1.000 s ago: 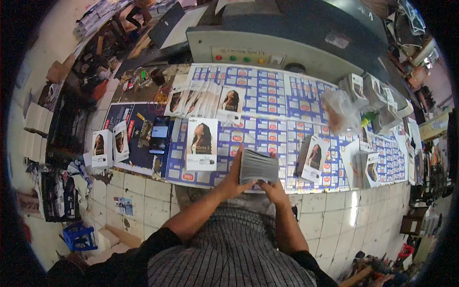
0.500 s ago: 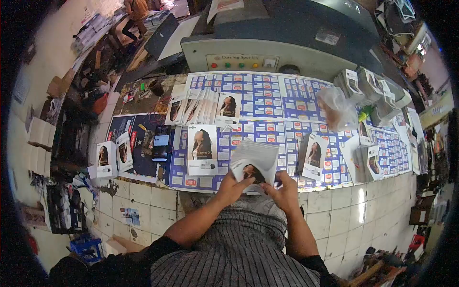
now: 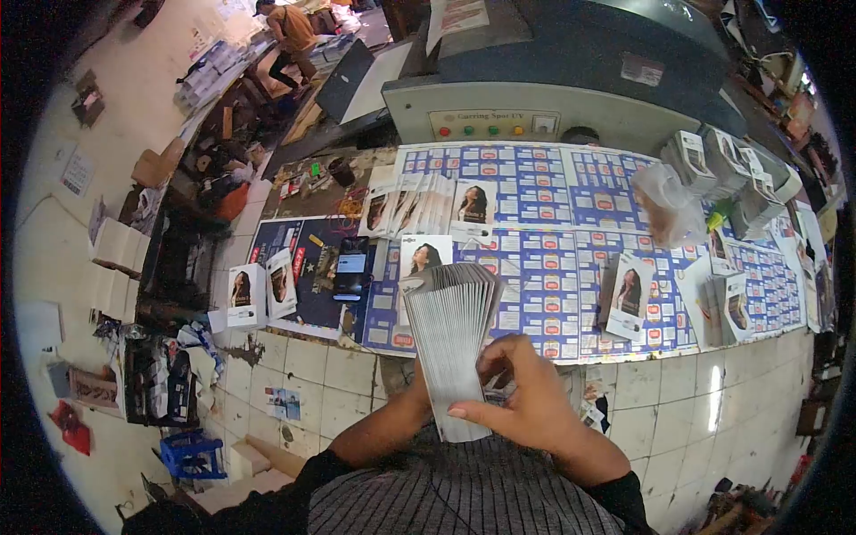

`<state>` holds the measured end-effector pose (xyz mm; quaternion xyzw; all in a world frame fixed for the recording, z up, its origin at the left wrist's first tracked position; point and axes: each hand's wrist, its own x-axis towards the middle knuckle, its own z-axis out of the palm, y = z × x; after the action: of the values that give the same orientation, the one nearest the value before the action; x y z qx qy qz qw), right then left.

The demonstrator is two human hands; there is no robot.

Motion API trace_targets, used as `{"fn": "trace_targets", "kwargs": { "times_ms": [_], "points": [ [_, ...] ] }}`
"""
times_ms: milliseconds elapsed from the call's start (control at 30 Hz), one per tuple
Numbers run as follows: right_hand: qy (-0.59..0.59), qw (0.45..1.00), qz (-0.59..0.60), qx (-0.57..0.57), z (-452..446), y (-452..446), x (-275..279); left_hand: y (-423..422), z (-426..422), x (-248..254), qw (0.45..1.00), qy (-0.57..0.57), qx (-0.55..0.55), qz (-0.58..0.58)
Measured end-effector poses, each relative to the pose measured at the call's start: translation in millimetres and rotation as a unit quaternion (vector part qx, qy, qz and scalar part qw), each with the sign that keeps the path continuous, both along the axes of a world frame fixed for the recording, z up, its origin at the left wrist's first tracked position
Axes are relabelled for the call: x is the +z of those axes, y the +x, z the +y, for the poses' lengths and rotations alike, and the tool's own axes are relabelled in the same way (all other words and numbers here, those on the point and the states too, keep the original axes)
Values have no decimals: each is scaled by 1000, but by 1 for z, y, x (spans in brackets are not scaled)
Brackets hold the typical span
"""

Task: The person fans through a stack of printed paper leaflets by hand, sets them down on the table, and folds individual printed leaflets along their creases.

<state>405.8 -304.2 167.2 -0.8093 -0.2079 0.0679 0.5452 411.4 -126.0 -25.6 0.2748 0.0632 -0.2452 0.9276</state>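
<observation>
A thick stack of printed cards (image 3: 450,343) is raised in front of my torso, its many white edges turned towards me and fanned wider at the top. My left hand (image 3: 415,397) grips it low on the left side, with most of its fingers hidden behind the stack. My right hand (image 3: 533,403) holds it from the right, the thumb pressed on the lower edges and the other fingers curled at the side. Just beyond the stack, a pile of cards with a long-haired person's picture (image 3: 426,252) lies partly covered on the table.
Overlapping cards (image 3: 415,205) lie further back on blue printed sheets (image 3: 526,192). A phone (image 3: 351,267) and small card piles (image 3: 245,296) are at left. Another pile (image 3: 629,296), a plastic bag (image 3: 669,209) and taller stacks (image 3: 694,160) stand right. A grey machine (image 3: 553,98) borders the back.
The stack has been tipped up and brought closer to my body, so its edges show instead of its printed face. My right hand has shifted its hold. The view has turned left.
</observation>
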Motion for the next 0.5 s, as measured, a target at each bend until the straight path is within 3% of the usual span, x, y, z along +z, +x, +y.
{"fn": "trace_targets", "kwargs": {
  "times_ms": [100,200,267,500],
  "points": [
    [112,993,7,23,4,3,-2,-4,-4,55,997,1,16,70],
    [186,979,76,21,7,0,7,-6,-2,64,989,134,-49,-39],
    [248,966,70,4,9,-2,8,-14,4,67,989,135,-53,-37],
    [223,974,26,12,-3,0,17,-39,22,77,987,138,-67,-38]
  ]
}}
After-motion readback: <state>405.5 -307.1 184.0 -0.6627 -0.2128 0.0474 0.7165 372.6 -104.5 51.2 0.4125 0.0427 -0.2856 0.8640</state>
